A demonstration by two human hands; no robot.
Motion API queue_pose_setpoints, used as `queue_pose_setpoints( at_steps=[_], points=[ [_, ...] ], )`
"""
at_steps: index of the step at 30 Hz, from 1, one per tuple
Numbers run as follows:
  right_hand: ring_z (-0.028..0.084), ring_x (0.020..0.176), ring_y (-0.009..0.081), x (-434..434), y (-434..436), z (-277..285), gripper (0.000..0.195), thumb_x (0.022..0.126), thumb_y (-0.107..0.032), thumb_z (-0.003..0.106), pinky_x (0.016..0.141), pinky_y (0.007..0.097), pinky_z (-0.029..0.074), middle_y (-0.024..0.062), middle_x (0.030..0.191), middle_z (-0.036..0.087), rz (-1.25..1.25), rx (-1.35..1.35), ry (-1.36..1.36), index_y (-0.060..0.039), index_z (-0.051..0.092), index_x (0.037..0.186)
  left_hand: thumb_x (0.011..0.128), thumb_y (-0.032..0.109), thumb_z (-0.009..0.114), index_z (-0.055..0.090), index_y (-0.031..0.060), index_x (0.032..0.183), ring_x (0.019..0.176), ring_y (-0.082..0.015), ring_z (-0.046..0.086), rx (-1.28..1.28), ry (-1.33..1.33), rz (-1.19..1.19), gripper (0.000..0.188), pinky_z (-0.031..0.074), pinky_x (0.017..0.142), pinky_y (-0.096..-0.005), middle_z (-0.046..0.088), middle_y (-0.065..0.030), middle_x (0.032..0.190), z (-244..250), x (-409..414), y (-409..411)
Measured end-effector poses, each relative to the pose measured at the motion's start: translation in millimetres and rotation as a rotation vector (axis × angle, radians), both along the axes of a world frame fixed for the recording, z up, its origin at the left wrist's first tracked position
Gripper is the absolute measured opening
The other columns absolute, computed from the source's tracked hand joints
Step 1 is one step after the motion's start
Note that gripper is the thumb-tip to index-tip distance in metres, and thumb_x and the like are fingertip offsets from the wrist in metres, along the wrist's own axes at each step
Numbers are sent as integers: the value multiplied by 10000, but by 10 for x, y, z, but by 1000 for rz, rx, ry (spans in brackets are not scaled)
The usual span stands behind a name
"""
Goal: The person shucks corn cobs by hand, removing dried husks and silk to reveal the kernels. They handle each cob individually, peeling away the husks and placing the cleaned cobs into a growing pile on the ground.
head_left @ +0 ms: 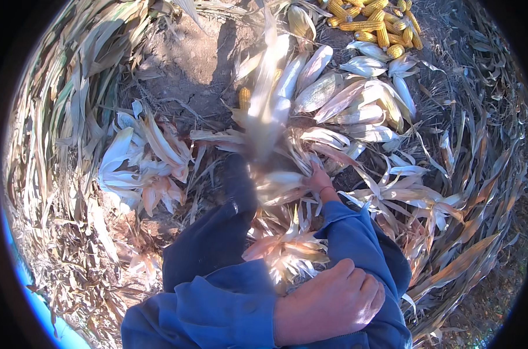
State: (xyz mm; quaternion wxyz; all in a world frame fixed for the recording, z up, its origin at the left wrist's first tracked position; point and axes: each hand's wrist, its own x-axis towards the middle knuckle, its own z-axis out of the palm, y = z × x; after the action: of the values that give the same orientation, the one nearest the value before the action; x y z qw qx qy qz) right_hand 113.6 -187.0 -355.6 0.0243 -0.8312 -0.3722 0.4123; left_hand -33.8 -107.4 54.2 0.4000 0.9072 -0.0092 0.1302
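Observation:
My left hand (334, 299) is curled into a fist over my blue right sleeve, back of the hand up; its palm side is hidden. Farther forward, my right hand (320, 179) grips dry corn husks (305, 152), its fingertips partly hidden among them. Beside it on the left lies a blurred pale husk (281, 183). A long, motion-blurred husk (264, 104) stretches ahead of my dark shoe. Several ears of corn in their husks (320, 91) lie beyond my right hand. A yellow cob (245, 98) shows left of the blurred husk.
Husked yellow cobs (369, 26) form a pile at the upper right. Torn husks (155, 161) lie left of my legs, and more husks (290, 251) lie between them. Dry corn stalks and leaves (72, 87) line the left side; others (482, 218) border the right.

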Motion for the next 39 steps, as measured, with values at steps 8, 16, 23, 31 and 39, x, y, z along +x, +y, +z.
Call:
queue_pose_setpoints(
  at_steps=[8,16,23,31,39],
  points=[
    [607,1111,382,-1124,-799,-417,702,701,-427,798,963,451,460,249,1141,653,282,-164,440,-23,596,1237,760,217,598,640,54,910,691,-164,519,53,30,63,225,390,647,-347,518,-10,728,9,235,49],
    [660,798,246,332,60,-491,462,717,-293,773,707,385,541,143,852,657,-1241,-58,-311,69,620,961,737,204,606,635,57,880,653,-159,510,24,128,52,207,389,619,-315,487,-18,705,-24,352,69],
    [557,568,196,260,-27,-482,356,756,-220,810,475,334,475,74,841,620,-1672,120,607,-61,615,1008,721,193,609,642,39,907,650,-169,515,47,157,73,244,421,628,-307,491,-29,717,-130,405,24],
    [408,410,72,68,255,-201,108,907,-223,641,348,217,296,-40,629,516,-1487,139,705,-136,608,851,761,148,667,648,46,970,658,-145,534,34,174,3,234,442,626,-291,543,-30,769,-81,440,-22],
    [352,361,102,409,237,465,277,945,-246,550,344,270,300,-39,502,448,-1166,165,576,-101,602,714,741,124,670,623,76,880,608,-143,508,143,113,96,154,455,607,-271,456,-5,684,-214,295,-233]
  ],
)
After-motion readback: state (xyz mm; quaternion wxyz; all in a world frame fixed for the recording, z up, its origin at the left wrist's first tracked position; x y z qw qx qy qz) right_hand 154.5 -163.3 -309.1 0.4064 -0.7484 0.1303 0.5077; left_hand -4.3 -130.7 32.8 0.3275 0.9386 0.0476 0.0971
